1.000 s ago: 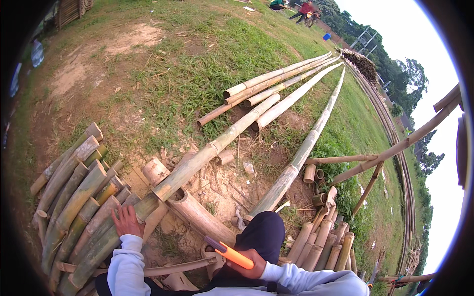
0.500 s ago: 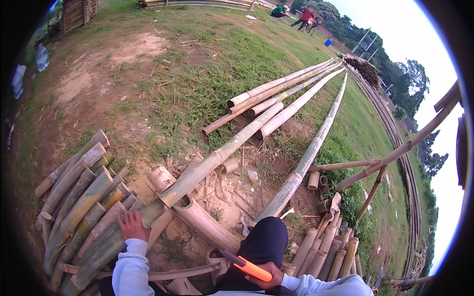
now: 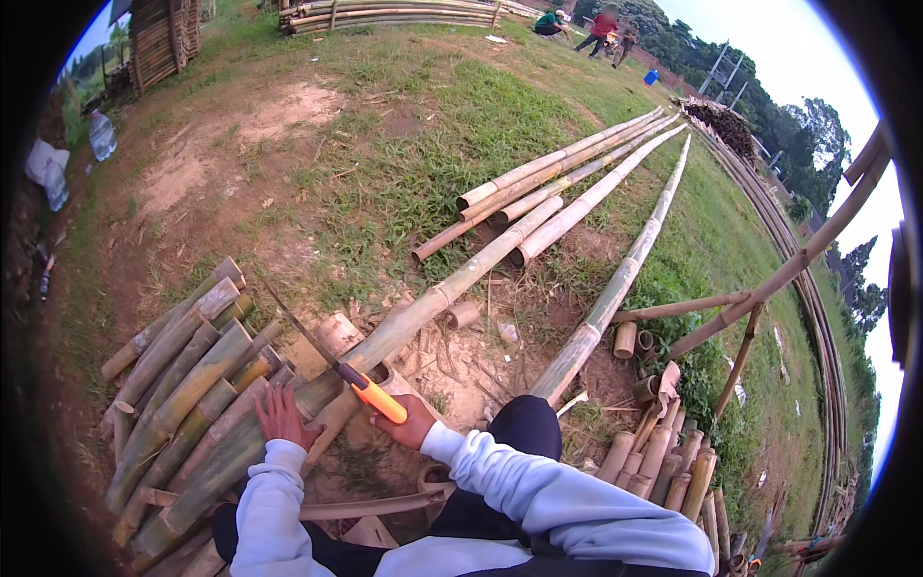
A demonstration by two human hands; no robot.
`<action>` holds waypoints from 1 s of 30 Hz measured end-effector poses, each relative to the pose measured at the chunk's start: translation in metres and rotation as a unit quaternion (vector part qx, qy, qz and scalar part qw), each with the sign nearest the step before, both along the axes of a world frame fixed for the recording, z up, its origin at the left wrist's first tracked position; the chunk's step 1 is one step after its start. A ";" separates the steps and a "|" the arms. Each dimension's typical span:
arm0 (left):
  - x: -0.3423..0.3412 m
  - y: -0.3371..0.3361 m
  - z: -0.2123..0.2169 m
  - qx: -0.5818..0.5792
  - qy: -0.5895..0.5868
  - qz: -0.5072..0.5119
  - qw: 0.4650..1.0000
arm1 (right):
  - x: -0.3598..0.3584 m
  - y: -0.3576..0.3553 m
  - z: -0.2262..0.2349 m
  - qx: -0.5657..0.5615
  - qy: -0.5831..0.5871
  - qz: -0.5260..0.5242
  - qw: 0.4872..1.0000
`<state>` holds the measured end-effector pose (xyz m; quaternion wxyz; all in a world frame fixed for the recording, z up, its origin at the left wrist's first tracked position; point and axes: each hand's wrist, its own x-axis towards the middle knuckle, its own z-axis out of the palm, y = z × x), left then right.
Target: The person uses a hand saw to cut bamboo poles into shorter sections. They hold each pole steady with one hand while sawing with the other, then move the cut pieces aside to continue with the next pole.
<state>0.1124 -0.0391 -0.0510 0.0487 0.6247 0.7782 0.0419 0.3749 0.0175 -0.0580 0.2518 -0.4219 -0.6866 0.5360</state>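
Observation:
My right hand grips the orange handle of a handsaw. Its dark blade slants up and left across a long greenish bamboo pole, close to the pole's near end. My left hand lies with fingers spread on the bamboo just left of the saw, pressing nothing into its palm that I can see. Beneath the pole, a thick split bamboo piece and a short bamboo stub stick out on either side. Whether the blade sits in a cut is too small to tell.
Cut bamboo lengths are piled at left; more short bamboo pieces stand at right. Long bamboo poles lie on the grass ahead. A slanted bamboo frame rises at right. Several people are far off.
My right hand has brought the saw up and left from beside my knee to the pole. My left hand stays on the bamboo; the view has shifted slightly.

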 end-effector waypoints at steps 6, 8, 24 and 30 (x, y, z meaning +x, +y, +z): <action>-0.033 -0.075 0.042 0.047 -0.055 0.059 0.996 | 0.000 0.001 0.002 0.016 0.022 0.005 1.000; -0.040 -0.105 0.074 0.007 -0.098 0.088 0.991 | 0.003 0.000 0.004 0.021 0.019 0.003 1.000; -0.132 -0.219 0.033 0.039 -0.183 0.238 0.953 | 0.004 -0.002 0.000 0.013 0.040 0.017 0.999; -0.124 -0.163 0.046 0.163 -0.140 0.222 0.951 | 0.014 -0.009 0.016 -0.038 0.128 -0.018 0.991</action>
